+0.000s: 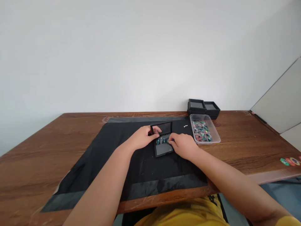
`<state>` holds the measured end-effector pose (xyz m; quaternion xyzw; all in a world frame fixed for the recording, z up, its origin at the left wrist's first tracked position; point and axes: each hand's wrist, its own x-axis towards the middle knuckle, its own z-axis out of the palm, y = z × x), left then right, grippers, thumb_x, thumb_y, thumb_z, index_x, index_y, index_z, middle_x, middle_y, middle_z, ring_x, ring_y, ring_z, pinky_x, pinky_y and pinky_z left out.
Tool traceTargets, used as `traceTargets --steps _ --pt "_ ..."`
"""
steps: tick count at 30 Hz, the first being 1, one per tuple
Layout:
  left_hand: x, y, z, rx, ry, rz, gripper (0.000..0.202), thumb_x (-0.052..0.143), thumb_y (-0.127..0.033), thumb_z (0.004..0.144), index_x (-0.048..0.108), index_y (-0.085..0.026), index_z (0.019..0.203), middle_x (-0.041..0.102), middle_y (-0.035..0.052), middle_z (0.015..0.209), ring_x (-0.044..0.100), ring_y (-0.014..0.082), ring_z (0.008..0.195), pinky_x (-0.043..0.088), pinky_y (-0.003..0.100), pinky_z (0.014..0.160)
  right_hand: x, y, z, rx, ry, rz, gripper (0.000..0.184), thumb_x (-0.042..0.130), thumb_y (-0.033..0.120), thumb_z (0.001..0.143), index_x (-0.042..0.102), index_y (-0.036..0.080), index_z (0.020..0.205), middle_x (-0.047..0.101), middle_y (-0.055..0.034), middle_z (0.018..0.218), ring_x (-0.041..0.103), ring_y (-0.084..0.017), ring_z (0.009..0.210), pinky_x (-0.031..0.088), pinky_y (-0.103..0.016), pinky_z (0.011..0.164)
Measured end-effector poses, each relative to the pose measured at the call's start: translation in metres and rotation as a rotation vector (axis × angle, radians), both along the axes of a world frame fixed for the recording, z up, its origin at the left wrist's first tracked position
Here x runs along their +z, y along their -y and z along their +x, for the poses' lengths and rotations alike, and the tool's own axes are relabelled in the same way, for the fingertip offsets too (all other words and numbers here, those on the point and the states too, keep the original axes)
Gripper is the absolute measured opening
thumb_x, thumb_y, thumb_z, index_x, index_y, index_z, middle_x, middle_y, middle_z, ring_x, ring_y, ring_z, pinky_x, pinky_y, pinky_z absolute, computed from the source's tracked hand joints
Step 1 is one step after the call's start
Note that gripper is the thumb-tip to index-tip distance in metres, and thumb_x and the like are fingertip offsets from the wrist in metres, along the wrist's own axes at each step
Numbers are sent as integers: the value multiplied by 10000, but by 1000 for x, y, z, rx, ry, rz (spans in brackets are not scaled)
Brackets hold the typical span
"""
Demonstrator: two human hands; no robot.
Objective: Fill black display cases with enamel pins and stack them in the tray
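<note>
A small black case (164,149) lies unfolded on the black mat, its lid (166,127) with a clear window tilted up at the back. Inside the case, several small teal and grey pieces (161,140) stand in a row above a pale panel; they look like false nails. My left hand (147,135) grips the case at its upper left, thumb in front and fingers behind the lid, showing through the window. At the right side of the row, my right hand (182,144) has its fingertips pinched together over the case. Whatever is between them is hidden.
Right of the mat (110,138), a clear plastic tub (215,135) holds many small teal and pink pieces. Stacked black cases (199,108) stand behind it against the white wall. A white scrap (185,126) lies on the mat. Round stickers (289,161) mark the table's right edge.
</note>
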<state>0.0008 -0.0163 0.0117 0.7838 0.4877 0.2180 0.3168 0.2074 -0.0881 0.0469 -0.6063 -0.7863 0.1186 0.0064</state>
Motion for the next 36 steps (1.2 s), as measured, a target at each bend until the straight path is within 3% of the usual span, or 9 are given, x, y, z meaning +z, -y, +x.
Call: traceTargets --steps 19,26,36 --pt "1 0 -1 -6 -6 0 315 578 -452 809 729 -234 979 764 38 916 707 253 908 552 344 818 -9 -12 -2 -145 -139 -13 220 477 351 1004 633 222 1091 747 -80 1026 694 -251 965 407 -304 731" --pt "-1 -1 -1 -11 -1 9 331 563 -446 808 729 -228 994 758 43 932 702 251 905 550 350 825 -9 -14 -2 -214 -143 -25 252 461 344 1011 572 189 1177 739 -117 1025 700 -269 941 413 -320 734" --pt "-1 -2 -1 -13 1 4 331 562 -451 804 729 -233 989 756 43 920 703 255 904 549 362 823 -13 -13 2 -163 -160 -9 204 475 280 988 605 227 1136 741 -85 1025 686 -260 939 374 -311 708"
